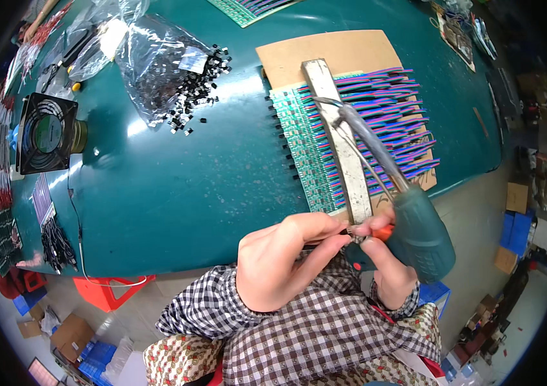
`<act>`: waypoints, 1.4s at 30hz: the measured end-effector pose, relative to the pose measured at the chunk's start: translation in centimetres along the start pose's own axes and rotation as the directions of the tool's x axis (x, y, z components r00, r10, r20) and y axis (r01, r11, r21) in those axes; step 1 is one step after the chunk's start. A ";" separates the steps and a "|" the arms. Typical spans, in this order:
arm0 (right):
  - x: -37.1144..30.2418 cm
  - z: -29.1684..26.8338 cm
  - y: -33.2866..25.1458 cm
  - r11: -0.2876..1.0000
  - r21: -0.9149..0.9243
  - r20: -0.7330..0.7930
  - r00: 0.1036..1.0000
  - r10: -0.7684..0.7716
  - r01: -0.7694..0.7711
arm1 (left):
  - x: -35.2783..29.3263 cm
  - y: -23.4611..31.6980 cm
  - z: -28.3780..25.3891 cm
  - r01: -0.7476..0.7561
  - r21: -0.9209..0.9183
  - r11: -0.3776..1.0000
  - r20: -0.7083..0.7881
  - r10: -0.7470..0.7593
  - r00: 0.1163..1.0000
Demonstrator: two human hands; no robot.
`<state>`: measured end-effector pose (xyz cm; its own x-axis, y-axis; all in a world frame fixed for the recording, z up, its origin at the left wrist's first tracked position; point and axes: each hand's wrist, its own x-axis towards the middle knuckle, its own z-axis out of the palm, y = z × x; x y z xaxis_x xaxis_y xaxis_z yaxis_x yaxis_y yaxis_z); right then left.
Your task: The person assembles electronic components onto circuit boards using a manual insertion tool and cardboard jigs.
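My left hand (pixel 280 257) is closed, thumb and forefinger pinching a small black part (pixel 344 231). Close against those fingertips are the thumb and forefinger of my right hand (pixel 389 260). A soldering gun with a green handle (pixel 423 235) and an orange piece (pixel 383 233) at its front lies in my right hand, though the handle hides much of the grip. Its metal shaft (pixel 373 141) reaches away over a metal bar (pixel 344 154). That bar lies across a row of green circuit boards (pixel 305 148) with blue, pink and black wires (pixel 383 122).
Cardboard (pixel 325 48) lies under the boards on the green table (pixel 202 186). A plastic bag (pixel 157 58) spills small black parts (pixel 193 93) at the far left. Nearer left stand a fan (pixel 47 134) and a wire bundle (pixel 54 235). A red stool (pixel 112 293) is below the edge.
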<state>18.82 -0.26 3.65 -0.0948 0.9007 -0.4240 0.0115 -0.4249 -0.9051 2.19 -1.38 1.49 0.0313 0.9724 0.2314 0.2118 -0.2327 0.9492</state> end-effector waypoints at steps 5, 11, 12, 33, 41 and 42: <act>0.3 -0.3 1.2 0.976 -0.111 0.103 0.979 -0.175 0.186 | -0.1 0.8 0.6 -0.060 0.155 0.986 0.025 0.056 0.998; -0.5 0.3 0.7 1.000 0.020 -0.007 1.000 -0.016 0.016 | -0.5 1.1 0.5 0.288 -0.223 0.931 0.109 -0.270 0.957; -0.6 0.3 0.7 0.999 -0.003 0.006 0.999 -0.051 0.051 | -0.8 0.6 0.2 0.345 -0.216 0.913 0.205 -0.303 0.931; -3.4 -2.1 3.5 0.980 0.057 0.030 0.981 -0.193 0.191 | 0.4 -3.9 0.2 0.568 -0.609 0.554 -0.014 -0.723 0.691; -4.8 -3.8 5.2 0.986 0.123 0.008 0.993 -0.117 0.115 | 0.5 -4.3 0.5 0.549 -0.634 0.544 -0.030 -0.727 0.686; -4.9 -3.8 5.3 0.986 0.123 0.009 0.993 -0.116 0.114 | 0.4 -4.3 0.5 0.551 -0.633 0.544 -0.032 -0.729 0.683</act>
<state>23.15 -6.54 0.79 -0.1045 0.9430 -0.3159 -0.1216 -0.3274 -0.9370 1.78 0.07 -2.63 -0.1644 0.8337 -0.5273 -0.4862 0.3966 0.7787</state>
